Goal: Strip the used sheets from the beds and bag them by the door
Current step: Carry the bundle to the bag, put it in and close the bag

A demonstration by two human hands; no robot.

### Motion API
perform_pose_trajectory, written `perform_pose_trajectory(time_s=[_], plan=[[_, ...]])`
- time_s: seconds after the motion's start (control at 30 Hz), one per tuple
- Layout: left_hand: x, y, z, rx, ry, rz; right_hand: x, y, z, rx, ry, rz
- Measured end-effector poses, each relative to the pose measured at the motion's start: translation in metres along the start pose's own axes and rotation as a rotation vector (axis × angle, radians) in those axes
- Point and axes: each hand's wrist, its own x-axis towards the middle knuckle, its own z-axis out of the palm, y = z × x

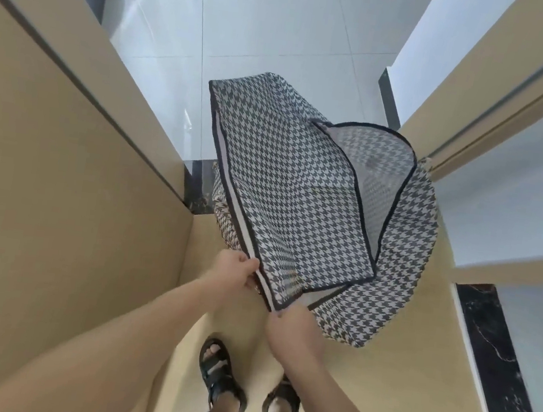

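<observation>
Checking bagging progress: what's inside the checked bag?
Through the opening, the bag shows only its own lining, no sheets. Its flap hides the rest.

I see my left hand (pixel 237 272) and right hand (pixel 292 326) gripping the houndstooth bag's (pixel 287 180) near edge above my sandals (pixel 220 375).

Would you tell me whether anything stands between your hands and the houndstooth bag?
Nothing visible does. The left hand and the right hand both grip the near edge of the houndstooth bag, held up above the tan floor. No sheets are in view.
</observation>
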Motion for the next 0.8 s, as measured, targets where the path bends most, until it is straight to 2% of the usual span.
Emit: perform_pose_trajectory(time_s=[0.2,0.23,0.3,0.33,0.37,0.4,0.47,0.5,0.57,0.7,0.8], plan=[[-0.005,-0.01,0.002,-0.004,0.075,-0.048,0.023,0.037,-0.017,-0.132,0.11,-0.056],[-0.007,-0.014,0.004,0.034,0.071,-0.059,0.029,0.038,-0.022,-0.137,0.102,-0.078],[-0.009,-0.017,0.007,0.297,0.115,-0.042,0.038,0.039,-0.027,-0.142,0.062,-0.161],[-0.011,-0.018,0.009,0.496,0.197,0.017,0.039,0.038,-0.028,-0.142,0.043,-0.211],[-0.015,-0.019,0.011,0.662,0.311,0.159,0.04,0.036,-0.027,-0.137,0.032,-0.249],[-0.021,-0.019,0.015,0.776,0.396,0.39,0.041,0.035,-0.027,-0.124,0.026,-0.274],[-0.028,-0.019,0.02,0.961,0.344,0.86,0.042,0.033,-0.028,-0.094,0.024,-0.308],[-0.029,-0.018,0.021,1.097,0.22,0.956,0.043,0.033,-0.03,-0.093,0.024,-0.327],[-0.026,-0.014,0.022,1.28,0.065,0.919,0.045,0.033,-0.033,-0.118,0.026,-0.373],[-0.02,-0.008,0.029,1.158,0.12,0.953,0.047,0.034,-0.039,-0.255,0.06,-0.466],[-0.023,-0.013,0.027,1.085,0.074,0.926,0.052,0.044,-0.044,-0.364,0.082,-0.491]])
